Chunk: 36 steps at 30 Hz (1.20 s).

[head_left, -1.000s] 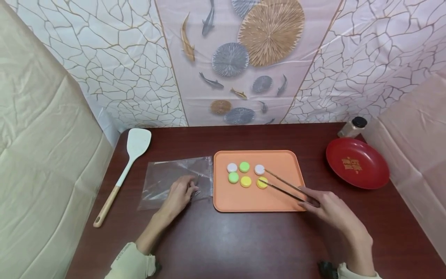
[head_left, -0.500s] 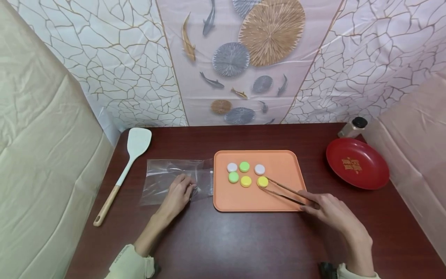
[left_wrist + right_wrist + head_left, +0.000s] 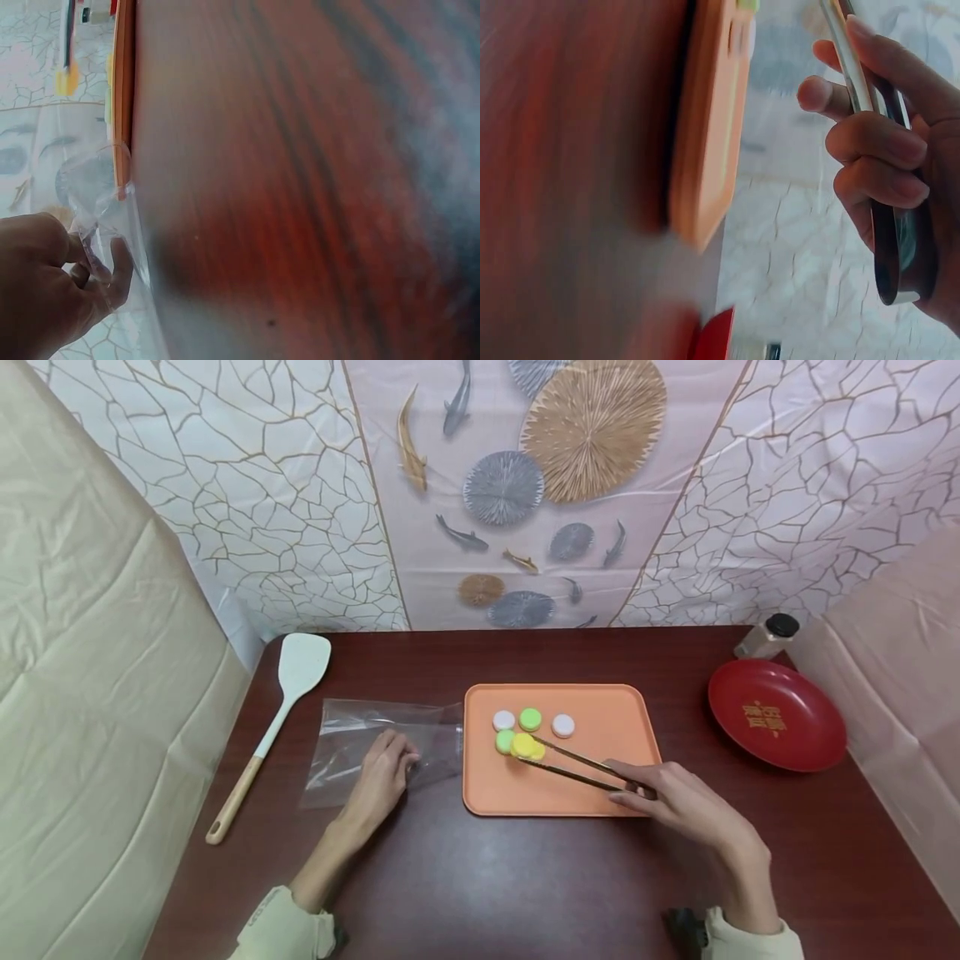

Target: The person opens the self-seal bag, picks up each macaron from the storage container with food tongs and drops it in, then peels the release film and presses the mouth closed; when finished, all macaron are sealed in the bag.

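My left hand pinches the mouth side of a clear plastic bag; in the left wrist view the bag's opening gapes beside the fingers. My right hand holds metal tongs, whose bend shows below the palm in the right wrist view. Between the tong tips is a yellow macaron, raised over the orange tray and partly covering another yellow macaron. Two green macarons, one at the back, and two white ones, one to the right, lie on the tray.
A white spatula with a wooden handle lies on the left of the dark table. At the right stand a red plate and a black-capped jar. Fabric walls enclose the back and sides.
The tongs have closed on the right-hand yellow macaron, lifted it and carried it left over the other yellow one. My left hand stays at the bag, whose mouth has shifted slightly.
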Each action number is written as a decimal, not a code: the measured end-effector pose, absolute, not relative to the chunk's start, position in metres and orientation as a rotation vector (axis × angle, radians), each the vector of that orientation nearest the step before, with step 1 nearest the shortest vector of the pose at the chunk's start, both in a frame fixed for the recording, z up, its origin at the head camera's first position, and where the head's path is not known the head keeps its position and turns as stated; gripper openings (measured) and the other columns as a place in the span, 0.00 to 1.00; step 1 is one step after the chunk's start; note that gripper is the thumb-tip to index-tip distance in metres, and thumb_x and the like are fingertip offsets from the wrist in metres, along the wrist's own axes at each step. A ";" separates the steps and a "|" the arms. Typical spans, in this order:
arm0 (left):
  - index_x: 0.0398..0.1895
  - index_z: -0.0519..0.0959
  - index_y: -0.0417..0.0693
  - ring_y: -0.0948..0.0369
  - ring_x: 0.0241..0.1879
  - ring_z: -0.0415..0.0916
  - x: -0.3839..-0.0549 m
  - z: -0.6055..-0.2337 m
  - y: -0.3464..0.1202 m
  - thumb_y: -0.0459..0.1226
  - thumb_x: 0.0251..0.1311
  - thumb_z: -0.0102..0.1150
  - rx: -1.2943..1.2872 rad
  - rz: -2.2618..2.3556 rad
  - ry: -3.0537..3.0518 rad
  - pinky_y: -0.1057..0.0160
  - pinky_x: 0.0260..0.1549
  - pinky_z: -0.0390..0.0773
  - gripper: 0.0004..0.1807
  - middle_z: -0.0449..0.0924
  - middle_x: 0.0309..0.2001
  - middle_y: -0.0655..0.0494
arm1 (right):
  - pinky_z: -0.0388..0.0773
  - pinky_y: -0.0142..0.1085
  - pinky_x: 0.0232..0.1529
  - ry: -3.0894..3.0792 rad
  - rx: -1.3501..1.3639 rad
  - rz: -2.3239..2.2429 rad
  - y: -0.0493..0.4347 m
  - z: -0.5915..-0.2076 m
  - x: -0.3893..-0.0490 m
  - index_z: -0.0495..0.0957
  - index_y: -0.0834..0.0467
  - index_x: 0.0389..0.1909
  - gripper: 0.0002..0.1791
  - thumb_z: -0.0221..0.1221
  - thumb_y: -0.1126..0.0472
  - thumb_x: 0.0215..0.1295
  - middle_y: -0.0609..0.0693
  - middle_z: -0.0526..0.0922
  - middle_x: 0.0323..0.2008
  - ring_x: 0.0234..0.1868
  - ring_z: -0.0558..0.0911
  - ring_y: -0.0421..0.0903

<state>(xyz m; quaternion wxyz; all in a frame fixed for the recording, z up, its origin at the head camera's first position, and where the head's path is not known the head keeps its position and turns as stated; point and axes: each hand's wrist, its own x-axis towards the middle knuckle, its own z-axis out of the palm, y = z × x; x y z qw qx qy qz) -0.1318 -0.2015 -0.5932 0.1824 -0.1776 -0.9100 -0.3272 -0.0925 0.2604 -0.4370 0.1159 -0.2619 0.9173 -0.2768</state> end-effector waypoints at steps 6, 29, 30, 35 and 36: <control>0.37 0.80 0.52 0.61 0.39 0.77 -0.127 -0.585 -0.199 0.35 0.72 0.71 -0.507 -0.941 -2.578 0.60 0.42 0.83 0.08 0.76 0.39 0.60 | 0.70 0.30 0.31 2.621 -0.805 -0.785 0.227 -0.432 -0.110 0.84 0.57 0.68 0.24 0.69 0.53 0.77 0.38 0.74 0.25 0.27 0.71 0.31; 0.36 0.81 0.44 0.62 0.34 0.72 -0.111 -0.545 -0.191 0.35 0.76 0.66 -0.710 -0.965 -2.358 0.61 0.34 0.79 0.07 0.73 0.36 0.56 | 0.72 0.31 0.29 2.605 -1.154 -0.516 0.124 -0.446 -0.142 0.85 0.56 0.64 0.18 0.67 0.55 0.79 0.42 0.84 0.30 0.23 0.71 0.33; 0.36 0.81 0.45 0.62 0.35 0.72 -0.111 -0.542 -0.191 0.34 0.75 0.66 -0.708 -0.953 -2.365 0.61 0.35 0.79 0.07 0.73 0.36 0.56 | 0.72 0.31 0.29 2.599 -1.172 -0.517 0.121 -0.446 -0.143 0.85 0.57 0.63 0.17 0.67 0.55 0.79 0.43 0.85 0.31 0.24 0.72 0.33; 0.34 0.81 0.45 0.55 0.40 0.76 -0.107 -0.527 -0.190 0.27 0.65 0.72 -0.688 -0.891 -2.401 0.53 0.41 0.80 0.08 0.77 0.37 0.54 | 0.69 0.30 0.28 2.592 -1.208 -0.521 0.110 -0.446 -0.146 0.84 0.57 0.62 0.16 0.66 0.55 0.80 0.44 0.85 0.32 0.24 0.72 0.34; 0.34 0.81 0.45 0.54 0.40 0.77 -0.106 -0.524 -0.189 0.26 0.63 0.73 -0.686 -0.868 -2.406 0.52 0.41 0.79 0.09 0.78 0.37 0.53 | 0.69 0.30 0.28 2.594 -1.211 -0.518 0.109 -0.447 -0.147 0.84 0.57 0.62 0.16 0.66 0.55 0.80 0.44 0.85 0.32 0.24 0.72 0.34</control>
